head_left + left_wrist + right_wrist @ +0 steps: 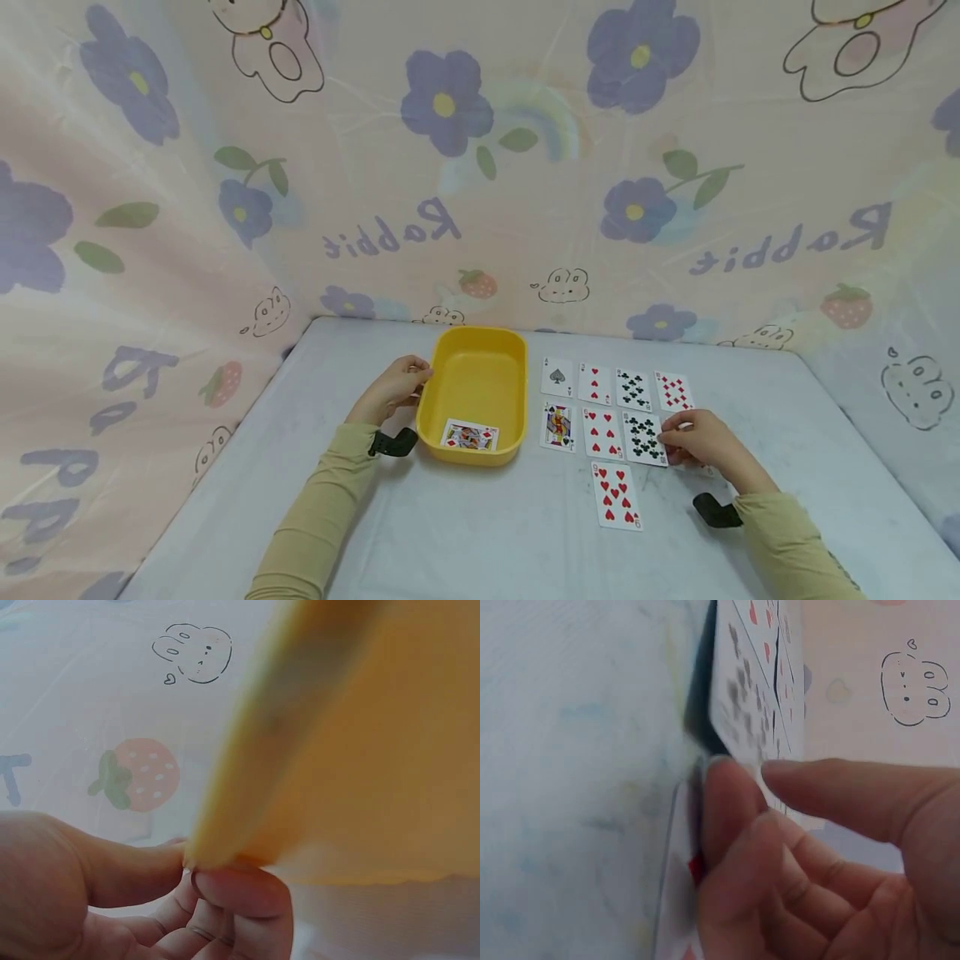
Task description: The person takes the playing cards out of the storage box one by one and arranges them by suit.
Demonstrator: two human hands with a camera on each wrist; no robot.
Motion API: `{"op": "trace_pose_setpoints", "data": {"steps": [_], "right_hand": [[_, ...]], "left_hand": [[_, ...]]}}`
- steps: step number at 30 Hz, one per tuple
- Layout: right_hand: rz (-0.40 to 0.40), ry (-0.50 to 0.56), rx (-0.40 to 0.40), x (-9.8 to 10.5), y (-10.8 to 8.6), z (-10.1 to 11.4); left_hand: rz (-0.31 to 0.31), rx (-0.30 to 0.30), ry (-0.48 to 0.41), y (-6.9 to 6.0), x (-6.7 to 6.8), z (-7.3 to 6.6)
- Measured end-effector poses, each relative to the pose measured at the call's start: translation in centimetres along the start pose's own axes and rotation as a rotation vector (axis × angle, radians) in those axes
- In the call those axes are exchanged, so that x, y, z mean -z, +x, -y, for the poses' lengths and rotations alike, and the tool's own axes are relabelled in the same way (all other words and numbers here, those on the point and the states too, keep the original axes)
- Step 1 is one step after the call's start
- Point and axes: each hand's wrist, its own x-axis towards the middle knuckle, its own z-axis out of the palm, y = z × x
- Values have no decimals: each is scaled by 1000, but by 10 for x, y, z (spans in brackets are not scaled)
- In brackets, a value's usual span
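Observation:
My left hand (pixel 390 392) pinches the left rim of a yellow plastic tray (pixel 517 367) between thumb and fingers; the left wrist view shows this hand (pixel 240 900) at the blurred tray edge (pixel 247 772). A red-suited face card (pixel 470 436) lies inside the tray at its near end. My right hand (pixel 701 446) pinches a ten of clubs (pixel 643 437) by its right edge. In the right wrist view the clubs card (pixel 742 690) is tilted, its near edge off the table, between thumb and fingers. Another card (pixel 703 470) is mostly hidden under the right hand.
Behind the ten lie an ace of spades (pixel 557 377), a hearts card (pixel 595 385), a clubs card (pixel 633 389) and a diamonds card (pixel 673 391). Left of it are a black face card (pixel 558 427) and a six of hearts (pixel 603 434). A nine of hearts (pixel 617 497) lies nearer.

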Motion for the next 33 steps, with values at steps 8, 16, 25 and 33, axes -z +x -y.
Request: {"op": "trace_pose_setpoints", "data": {"steps": [8,16,25,33], "right_hand": [[1,-35,6,2,-2,1],[-9,-88,54,-3,1,0],[-9,-98,39,-5,4,-2],[18,-81,33,-1,5,-3]], "left_hand": [[8,-8,6,-2,0,0],[11,-9,14,-1,1,2],[6,14,8,-1,-1,3],[7,-12,-2,-1,1,2]]}}
